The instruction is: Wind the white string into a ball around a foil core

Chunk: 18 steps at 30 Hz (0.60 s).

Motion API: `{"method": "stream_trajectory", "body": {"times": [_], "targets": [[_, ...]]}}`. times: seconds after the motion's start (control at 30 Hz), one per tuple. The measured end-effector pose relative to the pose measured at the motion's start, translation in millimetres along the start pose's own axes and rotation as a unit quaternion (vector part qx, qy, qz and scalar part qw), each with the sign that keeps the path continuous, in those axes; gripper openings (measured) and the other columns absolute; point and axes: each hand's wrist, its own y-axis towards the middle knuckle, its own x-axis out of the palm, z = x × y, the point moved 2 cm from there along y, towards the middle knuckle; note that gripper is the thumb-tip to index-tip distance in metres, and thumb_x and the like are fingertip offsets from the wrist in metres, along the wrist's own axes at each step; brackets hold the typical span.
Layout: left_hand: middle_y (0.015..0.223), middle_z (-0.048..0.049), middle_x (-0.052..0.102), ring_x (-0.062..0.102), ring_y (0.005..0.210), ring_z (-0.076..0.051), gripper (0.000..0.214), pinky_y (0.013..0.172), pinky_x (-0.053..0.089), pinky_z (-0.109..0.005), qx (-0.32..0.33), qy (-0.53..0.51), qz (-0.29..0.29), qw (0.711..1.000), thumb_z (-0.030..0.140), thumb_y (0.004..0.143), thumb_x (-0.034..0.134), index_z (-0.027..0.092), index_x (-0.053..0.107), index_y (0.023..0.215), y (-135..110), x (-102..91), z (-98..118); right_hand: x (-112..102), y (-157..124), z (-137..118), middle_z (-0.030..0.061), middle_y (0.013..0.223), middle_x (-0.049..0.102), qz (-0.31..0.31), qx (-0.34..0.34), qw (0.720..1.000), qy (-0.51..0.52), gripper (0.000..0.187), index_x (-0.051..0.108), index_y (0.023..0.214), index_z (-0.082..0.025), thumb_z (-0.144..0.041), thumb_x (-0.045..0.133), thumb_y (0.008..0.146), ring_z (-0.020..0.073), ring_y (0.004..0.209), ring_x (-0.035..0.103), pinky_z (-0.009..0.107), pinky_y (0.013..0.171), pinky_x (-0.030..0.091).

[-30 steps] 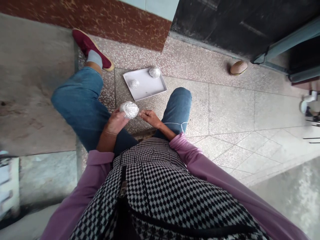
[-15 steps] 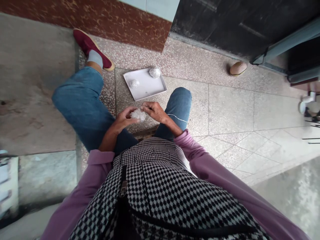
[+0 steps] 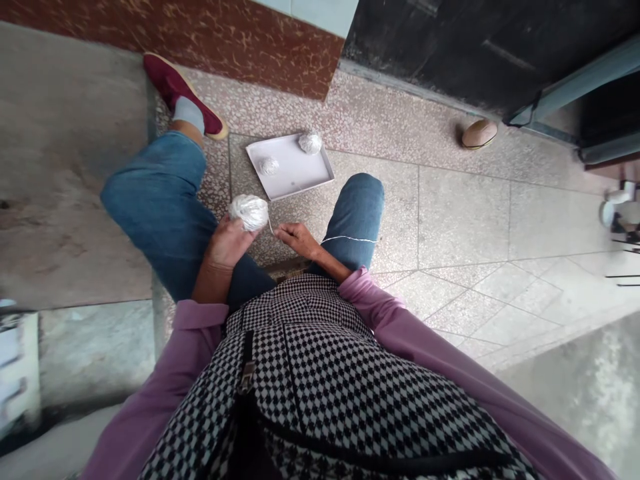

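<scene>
I sit with my knees apart over a terrazzo floor. My left hand (image 3: 227, 241) is closed round a white ball of thread (image 3: 249, 211), held up between my knees. My right hand (image 3: 297, 238) pinches the white thread (image 3: 350, 238) that runs from the ball, across its fingers and over my right knee. A white tray (image 3: 295, 175) lies on the floor just beyond my hands. Two smaller white thread balls rest on it, one at its left (image 3: 269, 165) and one at its far corner (image 3: 310, 142).
My left foot in a dark red shoe (image 3: 177, 90) rests near a red-brown wall base. A tan shoe (image 3: 479, 133) lies by a dark doorway at the far right. A concrete surface borders the floor on the left.
My hands came together around the ball half a second ago, then parted. The left hand has lifted the ball up and left, and the right hand has drawn back with the thread.
</scene>
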Motion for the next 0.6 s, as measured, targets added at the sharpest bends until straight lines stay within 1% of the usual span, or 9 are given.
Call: {"method": "stream_trajectory", "body": {"times": [0.07,0.13,0.2,0.27,0.33,0.43,0.5,0.6], "targets": [[0.158,-0.0139,0.091,0.072,0.176,-0.039,0.033,0.134,0.074,-0.053,0.018,-0.023,0.035,0.999,0.032,0.108,0.091,0.027,0.089,0.141,3.5,-3.1,2.2,4.0,-7.7,0.2,0.0001,0.082,0.062,-0.02,-0.014,1.0,-0.004,0.054,0.068,0.083,-0.022,-0.035,0.075,0.136,0.0221,0.089,0.056,0.037,0.093,0.049],[0.156,-0.0135,0.092,0.071,0.175,-0.035,0.023,0.132,0.074,-0.048,0.034,-0.028,0.066,0.997,0.033,0.112,0.089,0.026,0.088,0.133,8.6,-9.0,1.9,0.2,-16.0,0.1,0.0015,0.087,0.067,-0.038,-0.04,0.998,-0.013,0.052,0.069,0.085,-0.022,-0.036,0.076,0.135,0.023,0.09,0.06,0.038,0.095,0.05],[0.153,-0.0119,0.091,0.071,0.173,-0.033,0.017,0.134,0.072,-0.047,0.048,-0.017,0.094,0.994,0.034,0.111,0.09,0.026,0.085,0.125,14.6,-15.6,-0.3,-13.7,-25.4,0.3,0.0026,0.09,0.07,-0.044,-0.067,0.996,-0.036,0.049,0.07,0.087,-0.022,-0.036,0.078,0.133,0.0239,0.091,0.063,0.039,0.095,0.051],[0.151,-0.0101,0.091,0.071,0.171,-0.031,0.017,0.135,0.07,-0.046,0.059,-0.004,0.114,0.992,0.034,0.111,0.092,0.026,0.081,0.121,20.4,-20.9,-3.1,-38.7,-36.4,0.3,0.0039,0.092,0.071,-0.034,-0.091,0.993,-0.07,0.047,0.071,0.089,-0.022,-0.039,0.077,0.132,0.0245,0.093,0.066,0.039,0.096,0.052],[0.15,-0.0093,0.089,0.07,0.169,-0.03,0.018,0.135,0.068,-0.044,0.069,0.0,0.124,0.99,0.034,0.112,0.091,0.026,0.078,0.12,25.3,-24.0,-5.1,-73.7,-50.0,-0.3,0.0056,0.095,0.074,-0.01,-0.111,0.989,-0.102,0.047,0.072,0.091,-0.022,-0.044,0.076,0.132,0.0249,0.095,0.069,0.04,0.098,0.054],[0.146,-0.0082,0.088,0.07,0.164,-0.027,0.015,0.136,0.065,-0.043,0.075,-0.002,0.135,0.988,0.028,0.117,0.085,0.025,0.073,0.125,29.9,-25.2,-6.3,-138.8,-75.0,-1.9,0.0084,0.1,0.08,0.038,-0.137,0.978,-0.15,0.049,0.079,0.096,-0.02,-0.053,0.074,0.131,0.0249,0.095,0.072,0.041,0.099,0.056],[0.143,-0.0073,0.088,0.07,0.16,-0.026,0.014,0.137,0.063,-0.043,0.077,-0.004,0.137,0.988,0.023,0.119,0.08,0.023,0.069,0.128,31.6,-25.0,-6.5,-186.4,-93.0,-2.2,0.0089,0.1,0.082,0.086,-0.142,0.968,-0.187,0.047,0.085,0.1,-0.019,-0.053,0.075,0.129,0.0243,0.093,0.072,0.04,0.096,0.058],[0.14,-0.0061,0.087,0.068,0.159,-0.024,0.014,0.138,0.06,-0.042,0.084,0.002,0.134,0.987,0.021,0.122,0.077,0.022,0.066,0.131,33.6,-25.1,-6.8,-257.4,-116.4,-0.9,0.0064,0.09,0.082,0.159,-0.125,0.947,-0.249,0.04,0.09,0.099,-0.018,-0.048,0.084,0.125,0.0219,0.083,0.07,0.038,0.086,0.056]]}}
